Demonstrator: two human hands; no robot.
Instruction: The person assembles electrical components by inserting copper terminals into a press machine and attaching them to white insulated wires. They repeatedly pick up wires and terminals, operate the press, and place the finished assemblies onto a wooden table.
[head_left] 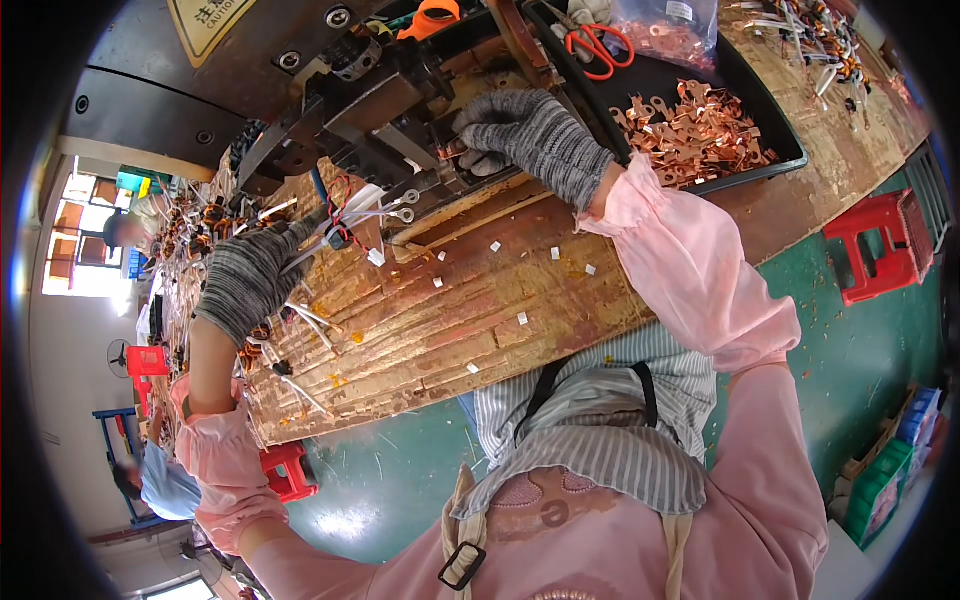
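My left hand (255, 275), in a grey knit glove, is closed around a wire harness (345, 228) left of the press. Pale leads with silver ring terminals (405, 206) stick out of it to the right, along with a thin red and black twisted pair. A small white connector (376, 257) hangs below. My right hand (520, 130), gloved alike, has its fingers bent together at the die of the metal press (400, 130). A copper-coloured bit (450, 152) shows by those fingertips; whether they grip it is hidden.
A black tray (790, 165) right of the press holds copper terminals (695, 130), red-handled scissors (600, 50) and a plastic bag. White scraps (522, 318) dot the wooden bench (450, 340). Harnesses pile up at far left and top right. Red stools (875, 240) stand on the floor; people are at far left.
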